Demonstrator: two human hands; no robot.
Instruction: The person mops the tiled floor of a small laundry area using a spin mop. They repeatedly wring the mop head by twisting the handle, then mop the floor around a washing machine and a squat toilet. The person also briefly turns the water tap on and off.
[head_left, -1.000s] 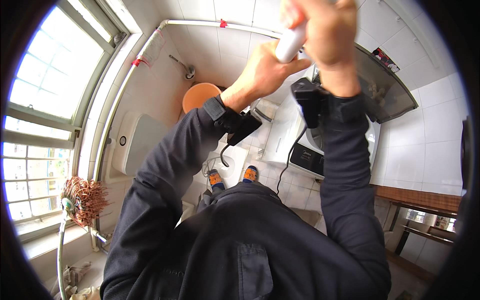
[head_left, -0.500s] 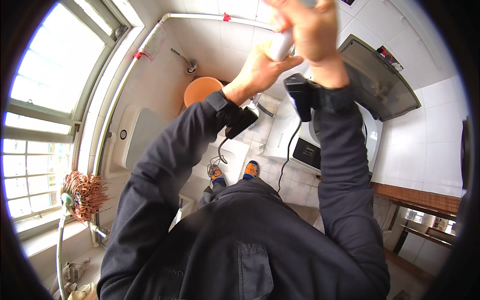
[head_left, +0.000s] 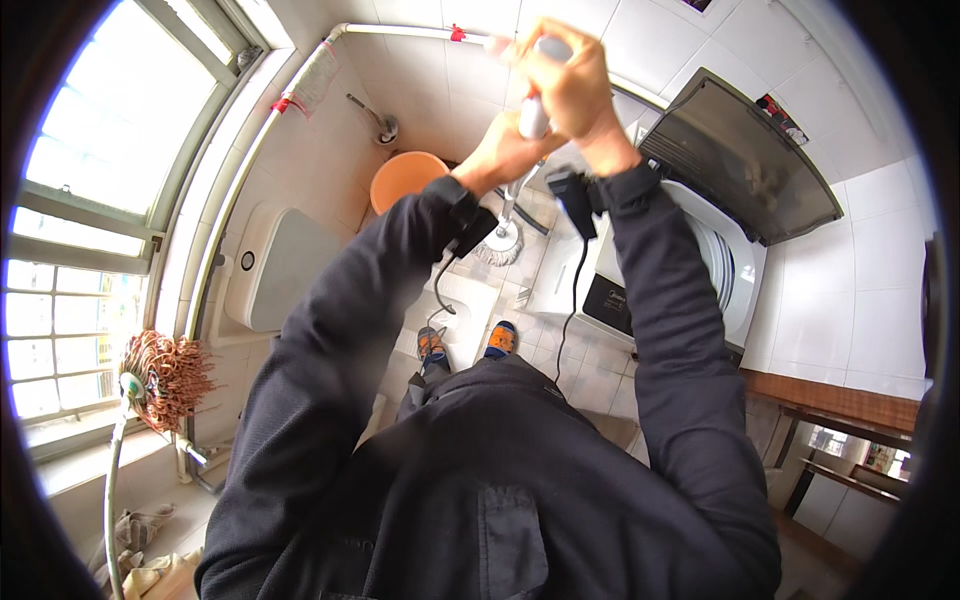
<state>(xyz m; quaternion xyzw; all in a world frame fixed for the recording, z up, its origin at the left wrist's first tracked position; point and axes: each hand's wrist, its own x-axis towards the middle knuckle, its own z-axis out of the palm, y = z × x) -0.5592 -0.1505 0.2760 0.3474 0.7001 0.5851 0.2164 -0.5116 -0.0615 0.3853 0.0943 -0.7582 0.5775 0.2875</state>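
Note:
Both my hands grip the upright handle of a mop (head_left: 534,118), high in front of me. My left hand (head_left: 503,152) is wrapped around the grey-white grip low on it. Above it, my right hand (head_left: 572,90) closes around the top end. Down between my forearms shows the mop's round white plate with a grey string fringe (head_left: 498,250), at the tiled floor beyond the squat toilet pan (head_left: 462,298). Part of the shaft is hidden behind my left hand and wrist. Each wrist carries a black strapped device with a cable.
An orange bucket (head_left: 405,180) stands left of the mop. On the right is a white top-loading washing machine (head_left: 735,265), its dark lid (head_left: 745,160) raised. A cistern (head_left: 285,270) hangs on the left wall, near a reddish-brown string mop (head_left: 170,385). A wooden shelf (head_left: 830,395) sits lower right.
My right hand has moved left and slightly down, and my left hand has shifted a little down and left. The mop's fringe, hidden before, now shows past my left wrist.

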